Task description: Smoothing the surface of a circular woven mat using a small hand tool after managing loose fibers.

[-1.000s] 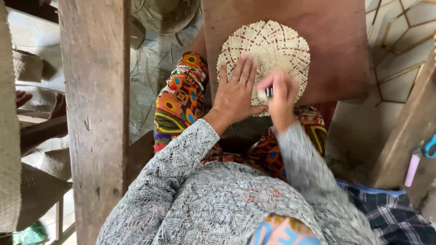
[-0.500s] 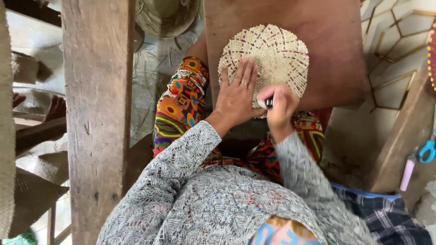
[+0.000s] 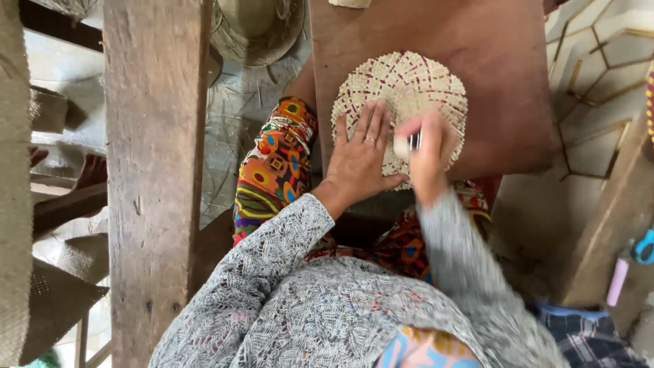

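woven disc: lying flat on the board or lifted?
Flat. The woven disc lies on the wooden board; the left hand presses it with spread fingers, and the right hand is blurred over it.

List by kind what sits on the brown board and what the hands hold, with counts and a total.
Round woven mats: 1, flat on the brown board, under the left hand
Small dark tools: 1, gripped in the blurred right hand
Pale woven pieces at the board's top edge: 1, mostly cut off
Total: 3

Cream woven disc maroon-flecked; board brown
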